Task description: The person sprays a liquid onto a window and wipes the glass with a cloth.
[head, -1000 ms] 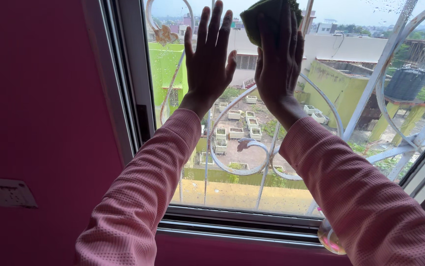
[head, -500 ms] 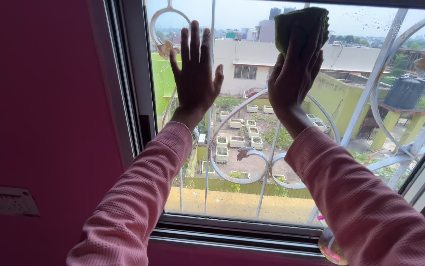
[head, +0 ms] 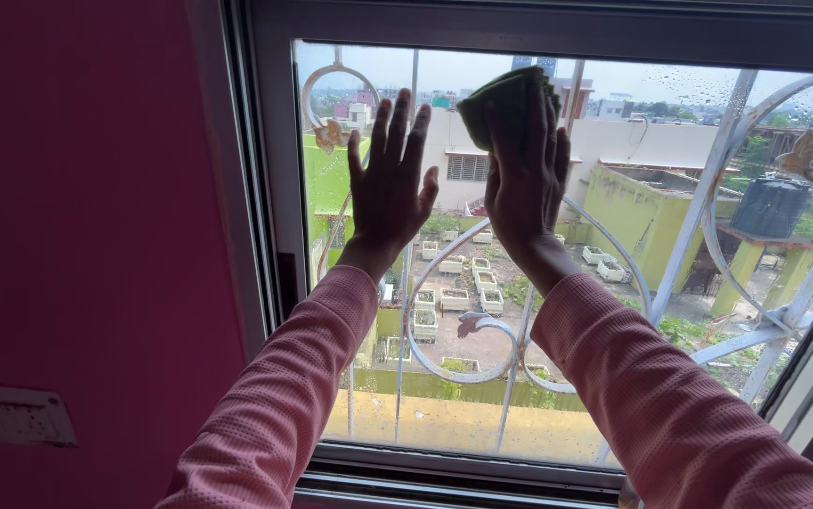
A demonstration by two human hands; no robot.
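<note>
Head view. Window pane (head: 614, 311) fills the frame, set in a dark frame (head: 265, 188) beside a pink wall (head: 86, 207). Both arms in pink ribbed sleeves (head: 284, 377) reach up to the glass.

Left hand (head: 390, 184): flat on the pane, palm to the glass, fingers straight and slightly spread, thumb out to the side. Grip apart, nothing in it.

Right hand (head: 524, 174): pressed against a green cloth (head: 505, 99), fingers laid over it, holding it flat to the glass. Grip clamped on the cloth between palm and pane. Cloth sits high on the pane, near the top edge of the frame, its upper part showing above the fingertips. The two hands are near each other, not touching.

Outside the glass: white metal grille (head: 708, 188) with curved scrolls and small butterfly ornaments, one at upper left (head: 333, 135). Water drops on the pane at upper right. Beyond it, rooftops, a yellow-green building (head: 642, 203), a black water tank (head: 772, 207), and rows of white planters (head: 454, 300) on a lower roof.

White switch plate (head: 11, 415) on the wall at lower left.
</note>
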